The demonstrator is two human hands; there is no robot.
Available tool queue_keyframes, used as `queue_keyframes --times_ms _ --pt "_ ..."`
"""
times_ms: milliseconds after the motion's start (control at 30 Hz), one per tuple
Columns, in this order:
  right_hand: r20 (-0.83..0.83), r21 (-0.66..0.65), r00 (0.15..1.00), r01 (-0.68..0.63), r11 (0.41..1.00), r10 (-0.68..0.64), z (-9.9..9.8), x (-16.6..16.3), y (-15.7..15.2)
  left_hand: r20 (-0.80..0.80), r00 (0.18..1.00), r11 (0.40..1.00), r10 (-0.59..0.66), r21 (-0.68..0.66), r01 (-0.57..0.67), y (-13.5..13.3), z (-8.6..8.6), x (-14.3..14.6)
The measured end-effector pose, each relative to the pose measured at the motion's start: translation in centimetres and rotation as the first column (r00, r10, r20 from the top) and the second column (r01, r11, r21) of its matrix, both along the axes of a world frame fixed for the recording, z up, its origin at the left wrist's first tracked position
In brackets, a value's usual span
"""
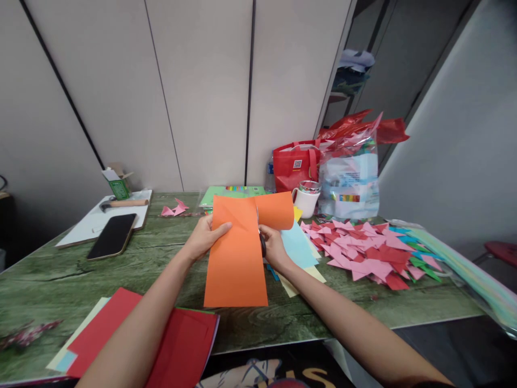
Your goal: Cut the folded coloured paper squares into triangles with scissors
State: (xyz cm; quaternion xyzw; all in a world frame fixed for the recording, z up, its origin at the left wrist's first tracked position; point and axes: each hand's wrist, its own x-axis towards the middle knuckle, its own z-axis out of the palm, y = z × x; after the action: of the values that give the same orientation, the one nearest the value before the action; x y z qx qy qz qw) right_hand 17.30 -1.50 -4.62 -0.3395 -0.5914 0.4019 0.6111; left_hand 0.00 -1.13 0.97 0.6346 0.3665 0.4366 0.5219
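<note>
Head view: an orange paper sheet [236, 258] is held up above the green wood-grain table [60, 285], in front of the person. The left hand [204, 237] grips its left edge, thumb lying across the face of the paper. The right hand [275, 248] grasps black-handled scissors [263, 245], whose blades stand at a cut in the sheet; the part right of the cut curls up and aside above that hand. Beneath the right hand and wrist lie a light blue sheet [299, 245] and pale yellow paper. Farther right spreads a heap of pink and red folded paper pieces [359, 250], with a white mug [307, 202] behind. Red sheets [117, 323] lie under the left forearm; a smartphone [113, 236] and a hammer [129, 203] lie at far left.
</note>
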Motion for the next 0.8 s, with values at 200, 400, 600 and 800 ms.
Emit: queue_keyframes --times_ms 200,400,600,800 --pt "-0.046 0.04 0.999 -0.022 0.999 0.023 0.35 0.17 0.14 -0.049 0.999 1.0 -0.011 -0.007 0.01 -0.1 0.07 0.15" --pt "-0.08 0.053 0.995 -0.051 0.997 0.055 0.17 0.23 0.31 -0.034 0.999 0.999 -0.034 -0.01 0.034 -0.06 -0.04 0.16" --pt "-0.067 0.036 0.997 -0.042 0.998 0.044 0.29 0.17 0.15 -0.058 0.998 1.0 -0.023 0.001 0.023 -0.23 0.21 0.19" --pt "-0.019 -0.038 1.0 -0.006 0.999 0.005 0.19 0.21 0.06 -0.077 0.997 1.0 -0.013 0.02 0.015 -0.27 0.25 0.19"
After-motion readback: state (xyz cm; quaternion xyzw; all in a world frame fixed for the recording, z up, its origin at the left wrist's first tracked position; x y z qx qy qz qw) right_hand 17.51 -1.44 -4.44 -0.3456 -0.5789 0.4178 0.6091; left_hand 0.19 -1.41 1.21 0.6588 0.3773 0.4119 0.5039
